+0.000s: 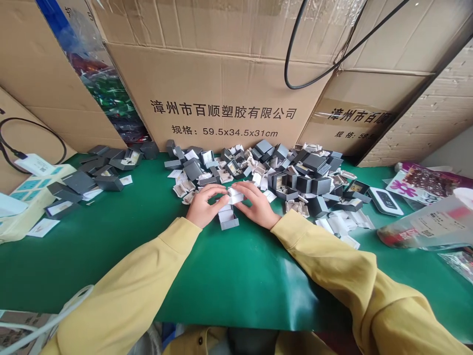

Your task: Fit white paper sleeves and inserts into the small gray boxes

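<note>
Between my two hands is a small white insert (234, 195), pinched at its left by my left hand (209, 203) and at its right by my right hand (255, 203). Just below it, an opened small grey box (229, 223) with a pale inside lies on the green tabletop (229, 276). My fingers partly cover the insert, so its full shape is hidden. Right behind my hands spreads a heap of small dark grey boxes (314, 162), mixed with pale folded inserts (184, 188).
More grey boxes (79, 182) lie at the left beside a power strip (37, 195). At the right are a white device (385, 201), a plastic cup (428, 227) and a snack bag (424, 183). Large cardboard cartons (221, 79) stand behind; a black cable (290, 64) hangs before them.
</note>
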Motion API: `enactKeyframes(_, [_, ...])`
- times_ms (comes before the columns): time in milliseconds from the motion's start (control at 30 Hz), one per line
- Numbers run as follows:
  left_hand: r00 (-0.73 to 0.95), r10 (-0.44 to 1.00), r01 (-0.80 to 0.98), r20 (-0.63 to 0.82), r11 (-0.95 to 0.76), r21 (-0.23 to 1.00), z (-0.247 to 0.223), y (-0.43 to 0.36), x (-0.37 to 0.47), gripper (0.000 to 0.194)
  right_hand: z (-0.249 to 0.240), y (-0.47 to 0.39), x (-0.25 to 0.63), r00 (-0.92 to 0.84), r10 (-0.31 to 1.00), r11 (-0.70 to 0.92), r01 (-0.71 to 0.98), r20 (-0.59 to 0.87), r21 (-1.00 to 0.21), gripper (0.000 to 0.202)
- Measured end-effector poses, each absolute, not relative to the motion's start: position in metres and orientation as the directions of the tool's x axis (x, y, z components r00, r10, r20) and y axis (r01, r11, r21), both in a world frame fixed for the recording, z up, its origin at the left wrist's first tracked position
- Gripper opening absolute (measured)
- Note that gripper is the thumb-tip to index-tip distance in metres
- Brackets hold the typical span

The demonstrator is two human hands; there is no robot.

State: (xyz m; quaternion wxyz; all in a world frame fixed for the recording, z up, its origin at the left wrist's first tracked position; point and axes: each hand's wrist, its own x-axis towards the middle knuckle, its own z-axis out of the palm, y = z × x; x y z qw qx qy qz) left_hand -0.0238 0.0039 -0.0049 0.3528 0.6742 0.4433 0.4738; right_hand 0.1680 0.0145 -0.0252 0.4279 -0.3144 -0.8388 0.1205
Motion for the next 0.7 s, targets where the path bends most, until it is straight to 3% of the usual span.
enactKeyframes(167, [0.118, 0.938, 0.131, 0.326, -0.340, 0.931, -0.009, 0.005, -0.018, 0.023, -0.025, 0.014, 0.169, -0.500, 0.574, 0.812, 0.445, 0.649, -0.376, 0.043])
enactKeyframes(300, [0.068, 0.953, 0.047, 0.294, -0.297, 0.954, -0.008, 0.005, -0.018, 0.026, -0.022, 0.010, 0.168, -0.503, 0.570, 0.818, 0.425, 0.650, -0.388, 0.045])
enactKeyframes(433, [0.081, 0.971, 0.013, 0.224, -0.225, 0.974, -0.004, 0.004, -0.020, 0.030, -0.018, 0.006, 0.166, -0.427, 0.676, 0.735, 0.322, 0.601, -0.597, 0.052])
enactKeyframes(567, [0.162, 0.962, 0.004, 0.219, -0.222, 0.975, 0.000, 0.002, -0.023, 0.032, -0.020, 0.012, 0.166, -0.347, 0.854, 0.418, 0.010, 0.389, -0.909, 0.058])
enactKeyframes(700, [0.228, 0.946, 0.013, 0.229, -0.238, 0.971, 0.003, 0.000, -0.024, 0.030, -0.024, 0.017, 0.165, -0.466, 0.866, 0.090, -0.207, 0.179, -0.974, 0.044])
